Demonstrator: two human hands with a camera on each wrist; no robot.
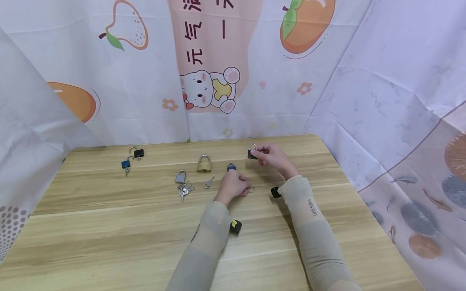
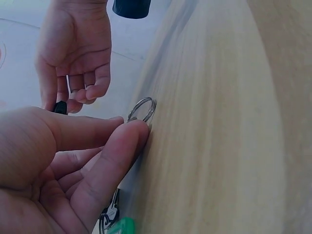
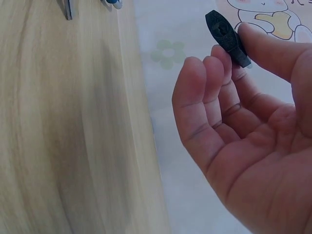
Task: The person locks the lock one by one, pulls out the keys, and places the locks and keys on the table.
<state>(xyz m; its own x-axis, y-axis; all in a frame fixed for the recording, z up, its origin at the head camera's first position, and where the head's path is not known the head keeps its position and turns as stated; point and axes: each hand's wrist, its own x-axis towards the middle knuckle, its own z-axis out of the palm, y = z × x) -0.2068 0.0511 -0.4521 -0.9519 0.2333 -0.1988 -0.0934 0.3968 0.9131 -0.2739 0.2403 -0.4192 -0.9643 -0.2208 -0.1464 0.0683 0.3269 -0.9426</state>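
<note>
Two hands work above the wooden table [image 1: 109, 226]. Farther out, the right hand [image 1: 274, 157] pinches a black padlock [image 1: 252, 152], shackle up; nearer in, the left hand [image 1: 233, 184] pinches a key ring [image 2: 143, 109] against the wood. "Let's Slim" marks the right sleeve [image 1: 314, 207].

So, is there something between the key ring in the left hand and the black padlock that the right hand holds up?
Nothing visible. The left hand pinches the key ring on the table; the right hand holds the black padlock lifted off the table. Only open air and bare tabletop lie between them.
</note>
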